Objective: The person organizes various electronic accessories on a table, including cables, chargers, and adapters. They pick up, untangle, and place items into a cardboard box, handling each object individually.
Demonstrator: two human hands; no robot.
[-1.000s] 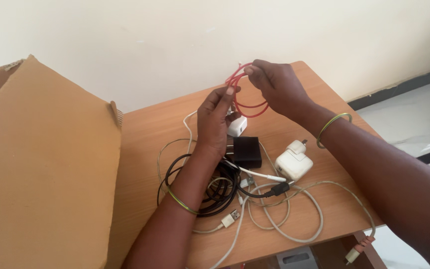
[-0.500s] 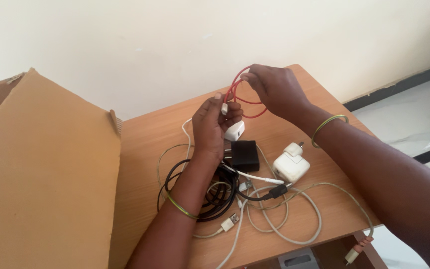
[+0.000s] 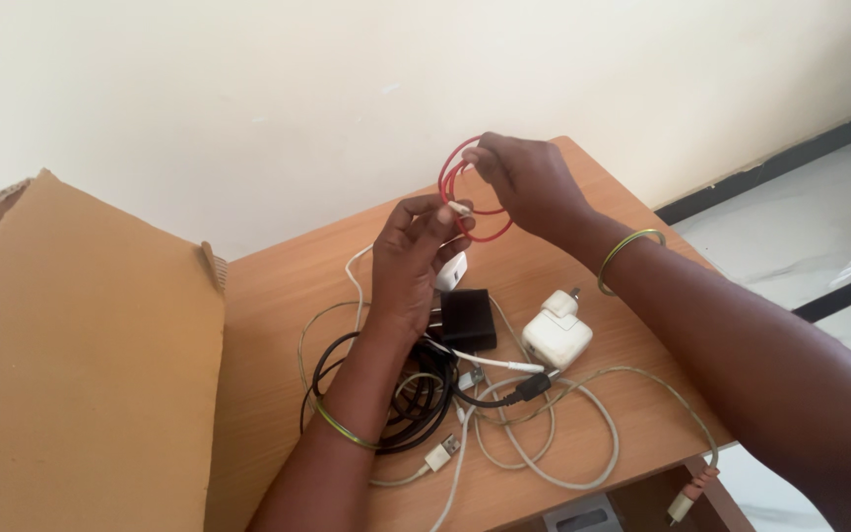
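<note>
You held the red cable [image 3: 475,202] coiled above the desk's [image 3: 278,296] far edge. Your right hand [image 3: 529,182] pinched the loop's top; your left hand [image 3: 416,261] gripped its white connector end, just below. Loop stood upright, between both hands.

Two bare hands holding a coiled thin red cable above a wooden table

The right hand [image 3: 529,182] is pinching the top of the thin red cable loop [image 3: 470,192], while the left hand [image 3: 414,261] is gripping its white plug end just below; beneath the grip are lying a black square charger [image 3: 468,318], a white cube adapter [image 3: 556,337] and tangled white and black cords [image 3: 504,433].
</note>
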